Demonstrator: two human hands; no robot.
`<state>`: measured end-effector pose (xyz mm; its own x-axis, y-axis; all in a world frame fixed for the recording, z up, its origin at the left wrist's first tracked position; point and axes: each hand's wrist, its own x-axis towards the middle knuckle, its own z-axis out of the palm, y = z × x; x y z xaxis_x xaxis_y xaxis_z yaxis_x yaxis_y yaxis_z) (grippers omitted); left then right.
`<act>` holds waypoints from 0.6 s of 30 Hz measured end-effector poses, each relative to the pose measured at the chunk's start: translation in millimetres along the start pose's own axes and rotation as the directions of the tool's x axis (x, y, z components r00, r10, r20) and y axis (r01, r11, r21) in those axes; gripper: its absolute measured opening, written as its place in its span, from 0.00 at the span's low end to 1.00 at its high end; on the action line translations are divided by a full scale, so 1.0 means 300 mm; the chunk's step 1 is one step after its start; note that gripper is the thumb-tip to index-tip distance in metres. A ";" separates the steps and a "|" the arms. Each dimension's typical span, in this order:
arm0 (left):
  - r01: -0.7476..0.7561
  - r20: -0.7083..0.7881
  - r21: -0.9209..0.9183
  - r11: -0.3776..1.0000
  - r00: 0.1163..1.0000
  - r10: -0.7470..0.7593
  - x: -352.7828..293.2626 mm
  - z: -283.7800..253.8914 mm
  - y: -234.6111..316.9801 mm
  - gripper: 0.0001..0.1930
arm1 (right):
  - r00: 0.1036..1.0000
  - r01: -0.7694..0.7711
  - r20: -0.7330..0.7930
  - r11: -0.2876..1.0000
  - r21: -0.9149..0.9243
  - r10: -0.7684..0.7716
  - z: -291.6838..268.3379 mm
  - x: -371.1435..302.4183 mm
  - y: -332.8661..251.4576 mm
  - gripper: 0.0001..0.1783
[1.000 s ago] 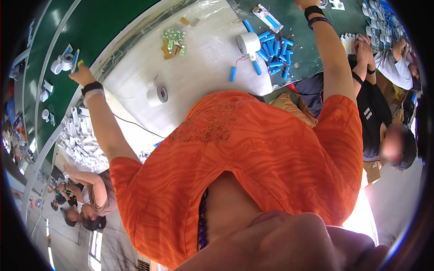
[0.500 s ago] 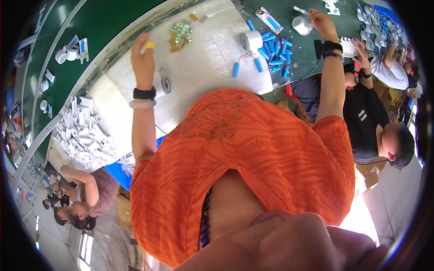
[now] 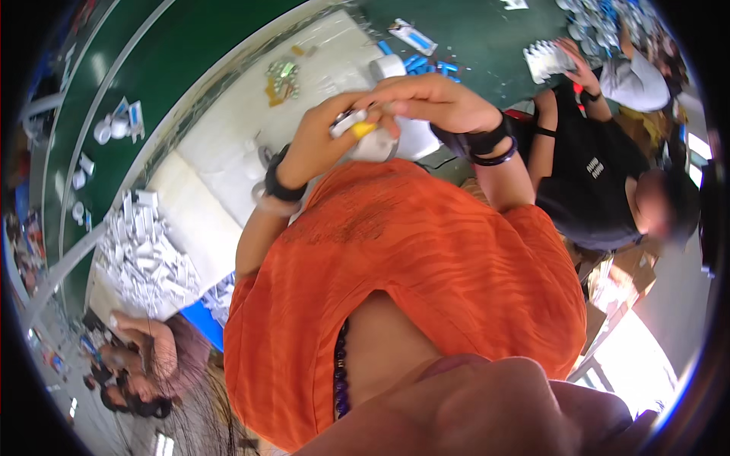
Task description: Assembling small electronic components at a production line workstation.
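My two hands meet over the front of the padded work surface. My left hand [image 3: 323, 140], a yellow cover on one finger, is closed on a white plastic piece with a round head [image 3: 375, 147]. From the right, my right hand [image 3: 445, 106] reaches across with its fingers closed on the same piece. Fingers and motion blur hide much of it. Beyond my hands stands another round white piece [image 3: 388, 67], beside a pile of blue cylindrical battery cells [image 3: 422, 66]. Small green circuit boards [image 3: 283, 80] lie farther left.
Many white plastic parts [image 3: 148, 247] are heaped at left. A white housing with a blue cell [image 3: 412, 36] lies at the back. Round white pieces [image 3: 114, 128] sit on the green table at far left. A co-worker in black [image 3: 593, 167] holds a row of white parts [image 3: 547, 61] at right.
My right hand has come left and nearer from the far right, with a white piece. My left hand has moved right to meet it, and both now close on the piece.
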<state>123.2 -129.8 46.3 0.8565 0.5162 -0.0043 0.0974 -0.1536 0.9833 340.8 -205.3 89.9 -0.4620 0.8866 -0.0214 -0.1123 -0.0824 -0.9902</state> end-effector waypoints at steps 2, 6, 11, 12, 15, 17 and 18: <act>0.048 -0.025 -0.032 0.998 0.999 -0.048 -0.043 -0.007 0.038 0.21 | 0.996 0.022 0.085 1.000 -0.005 -0.021 0.011 0.000 -0.010 0.18; 0.097 0.065 0.017 0.995 0.993 -0.098 -0.098 -0.054 0.053 0.16 | 0.980 -0.185 0.084 0.981 0.051 0.181 0.034 -0.019 0.012 0.12; 0.175 -0.006 -0.048 0.983 0.984 -0.175 -0.107 -0.021 0.148 0.19 | 0.979 -0.201 -0.030 0.929 -0.311 0.202 0.091 0.000 0.052 0.09; 0.159 -0.019 -0.065 0.985 0.987 -0.160 -0.099 -0.012 0.165 0.20 | 0.984 -0.174 -0.038 0.886 -0.429 0.175 0.105 0.004 0.067 0.10; 0.274 -0.089 -0.281 0.920 0.947 -0.309 -0.121 -0.009 0.119 0.18 | 0.960 -0.004 -0.180 0.634 -0.773 -0.213 0.162 0.022 0.111 0.06; 0.244 -0.126 -0.419 0.875 0.938 -0.322 -0.126 0.004 0.092 0.16 | 0.861 -0.014 -0.281 0.532 -0.847 -0.425 0.189 0.023 0.111 0.03; 0.244 -0.124 -0.472 0.847 0.933 -0.338 -0.123 0.015 0.087 0.17 | 0.821 -0.023 -0.329 0.549 -0.835 -0.467 0.199 0.024 0.107 0.04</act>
<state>96.5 -156.6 71.2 0.7030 0.6382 -0.3139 0.0522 0.3938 0.9177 281.3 -228.7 66.2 -0.0374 0.9161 0.3991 0.6837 0.3147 -0.6584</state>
